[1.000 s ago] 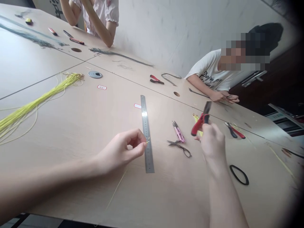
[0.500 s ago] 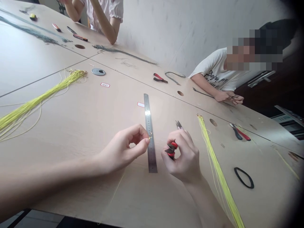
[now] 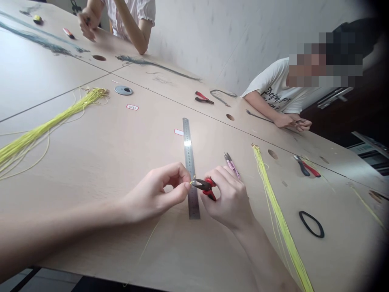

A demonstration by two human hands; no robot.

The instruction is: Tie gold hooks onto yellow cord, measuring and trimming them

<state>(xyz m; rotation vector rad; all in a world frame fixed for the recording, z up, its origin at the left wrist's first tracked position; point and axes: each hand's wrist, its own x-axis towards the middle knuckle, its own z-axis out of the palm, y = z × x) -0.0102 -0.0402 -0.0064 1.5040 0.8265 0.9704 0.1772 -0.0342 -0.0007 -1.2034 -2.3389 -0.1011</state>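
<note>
My left hand point(image 3: 158, 192) pinches the end of a thin yellow cord point(image 3: 148, 241) between thumb and forefinger, right beside a steel ruler point(image 3: 190, 164) lying on the table. My right hand point(image 3: 229, 198) is closed on red-handled pliers point(image 3: 204, 185), whose dark jaws point left and meet the cord's tip at my left fingertips, above the ruler. The cord trails from my left hand down toward the table's near edge.
Pink snips point(image 3: 232, 165) lie just beyond my right hand. A yellow cord bundle point(image 3: 278, 215) runs to the right, another point(image 3: 45, 127) at the left. A black ring point(image 3: 311, 224) and red pliers point(image 3: 306, 167) lie right. Two other people sit along the far side of the table point(image 3: 91, 162).
My right hand brought the red pliers down from above the table to my left fingertips, and their jaws now touch the cord tip. My left hand stayed put.
</note>
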